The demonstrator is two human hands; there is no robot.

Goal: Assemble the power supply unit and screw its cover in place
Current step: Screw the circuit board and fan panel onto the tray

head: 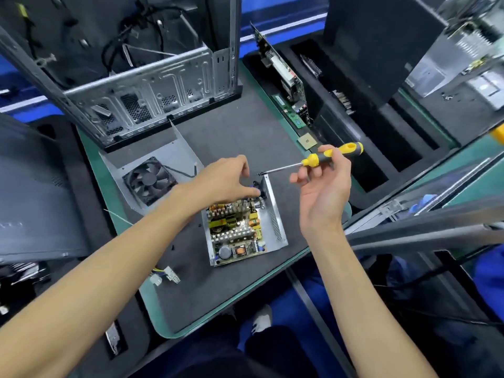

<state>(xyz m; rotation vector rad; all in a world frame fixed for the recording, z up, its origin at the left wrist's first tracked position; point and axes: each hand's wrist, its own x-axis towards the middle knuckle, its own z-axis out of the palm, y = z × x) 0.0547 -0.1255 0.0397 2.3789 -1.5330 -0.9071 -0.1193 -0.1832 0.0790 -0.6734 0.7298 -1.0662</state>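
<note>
The open power supply unit [275, 225] lies on the dark mat, its circuit board [234, 230] exposed in the metal base. Its grey cover [174, 154] with a black fan [149, 179] lies to the left, fan side up. My left hand [222, 181] hovers over the unit's far end with fingers curled; whether it pinches anything is hidden. My right hand [321, 186] holds a yellow-and-black screwdriver [321, 158] between thumb and fingers, palm up, the tip pointing left at the unit's far corner.
An empty computer case [141, 85] stands behind the cover. White cable connectors [165, 276] lie near the mat's front. A CPU chip [307, 141], memory sticks [289, 110] and an expansion card [283, 69] sit in a black foam tray at right.
</note>
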